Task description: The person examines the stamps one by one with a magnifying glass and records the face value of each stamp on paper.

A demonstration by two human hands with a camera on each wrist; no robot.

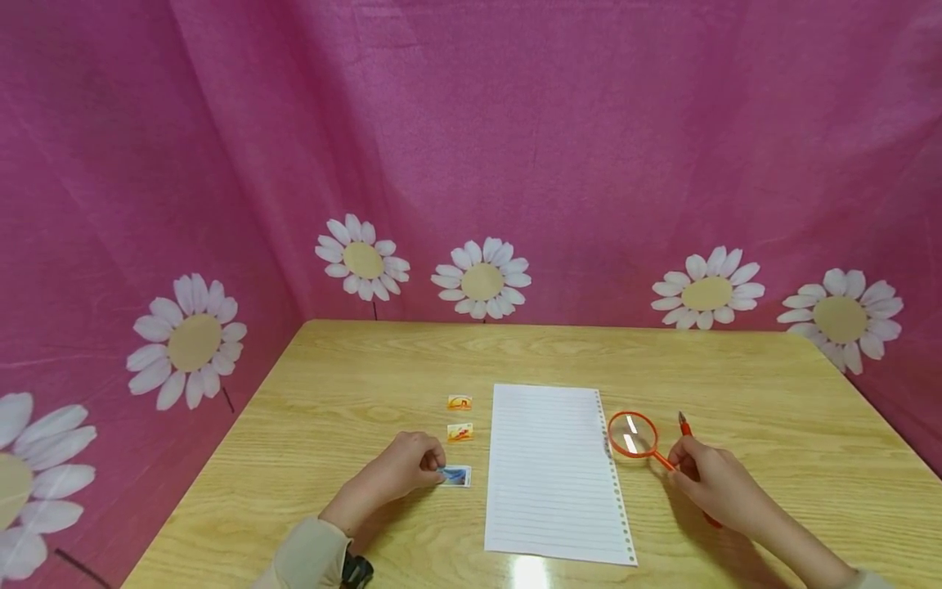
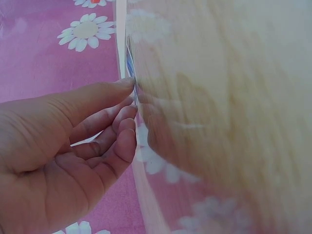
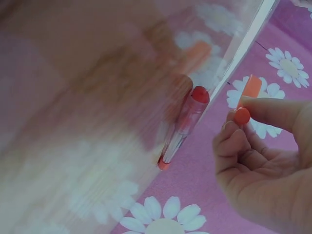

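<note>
My left hand pinches the left edge of a blue postage stamp at the table's near left. In the left wrist view, the thumb and fingertips meet at the stamp, seen edge-on close to the tabletop. Two orange-and-yellow stamps lie beyond it: a nearer stamp and a farther stamp. On the right, my right hand holds a red-rimmed magnifying glass by its handle, its lens above the table beside the paper. A red pen lies under that hand; the right wrist view shows its clear barrel.
A lined, hole-punched sheet of paper lies between the hands. The wooden table has a glossy top that reflects light. A pink cloth with white daisies hangs behind and at the sides.
</note>
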